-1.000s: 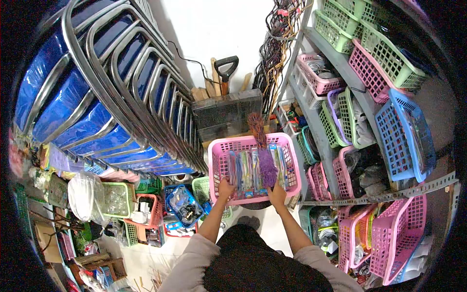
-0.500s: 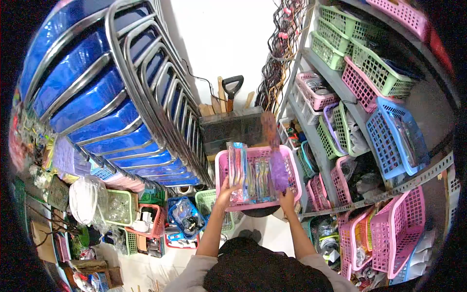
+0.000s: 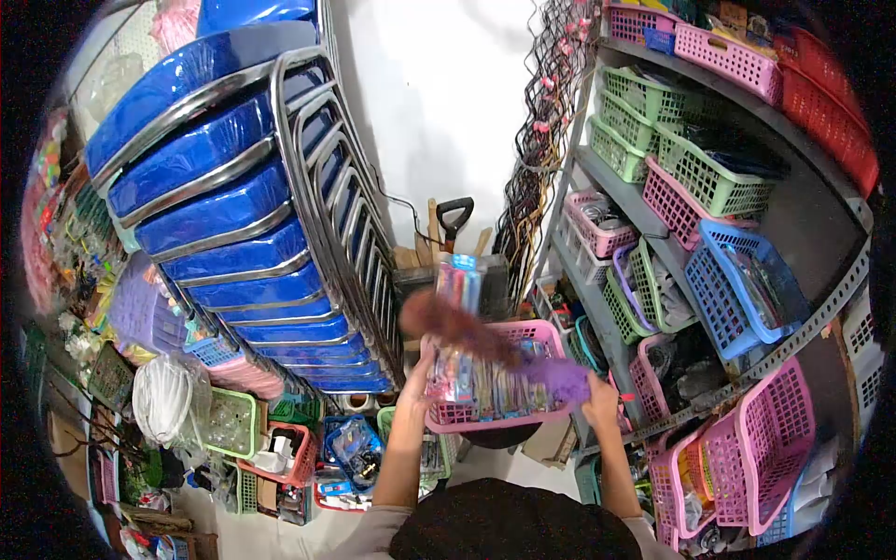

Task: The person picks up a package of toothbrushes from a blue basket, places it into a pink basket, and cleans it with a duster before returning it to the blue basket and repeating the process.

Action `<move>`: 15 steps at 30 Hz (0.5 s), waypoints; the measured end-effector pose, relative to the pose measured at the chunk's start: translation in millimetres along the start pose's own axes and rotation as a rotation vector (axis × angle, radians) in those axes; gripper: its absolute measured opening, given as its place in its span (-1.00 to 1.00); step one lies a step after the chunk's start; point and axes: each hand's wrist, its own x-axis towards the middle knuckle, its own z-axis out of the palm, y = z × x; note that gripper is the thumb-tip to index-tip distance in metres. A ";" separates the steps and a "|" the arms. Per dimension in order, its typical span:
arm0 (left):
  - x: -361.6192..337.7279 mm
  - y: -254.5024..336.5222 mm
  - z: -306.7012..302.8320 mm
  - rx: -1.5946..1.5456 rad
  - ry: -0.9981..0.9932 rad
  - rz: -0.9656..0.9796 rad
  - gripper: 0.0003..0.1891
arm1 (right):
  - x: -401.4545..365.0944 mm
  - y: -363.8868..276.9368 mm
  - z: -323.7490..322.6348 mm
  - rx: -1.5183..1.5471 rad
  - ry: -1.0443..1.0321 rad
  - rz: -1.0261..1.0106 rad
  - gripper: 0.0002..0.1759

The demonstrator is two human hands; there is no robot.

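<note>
A pink plastic basket (image 3: 455,416) filled with slim, colourful packaged items (image 3: 509,397) is in front of me. One pack with a blue top (image 3: 460,280) stands up above its far rim. My left hand (image 3: 413,381) grips the basket's left edge, fingers wrapped round the side. In my right hand (image 3: 600,401), at the right side of the basket, is a bushy duster (image 3: 558,378), purple near the hand and brown toward the tip. It lies slantwise over the basket, blurred by motion, and hides part of the contents. A small red end pokes out beyond the fist.
Tall stacked blue chairs (image 3: 233,187) with metal frames stand on the left. Metal shelving (image 3: 653,245) with green, pink and blue baskets lines the right. A dark box (image 3: 411,280) with a shovel handle (image 3: 455,217) is ahead. Several small baskets (image 3: 359,448) sit on the floor at left.
The duster has swung from upright at the basket's right side to slanting left across it. My right hand has moved right and slightly down. The view has tilted up.
</note>
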 end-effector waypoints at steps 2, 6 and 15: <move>-30.5 13.3 40.8 0.067 -0.008 -0.091 -0.57 | 9.5 -6.5 -2.9 0.051 0.136 0.084 -0.64; -41.3 22.4 65.2 -0.047 0.039 -0.113 -0.56 | 11.1 -0.9 1.7 -0.010 0.053 0.011 -0.48; -38.1 32.2 53.1 0.169 -0.166 -0.121 -0.51 | 22.0 -6.8 15.1 0.032 0.135 0.038 -0.57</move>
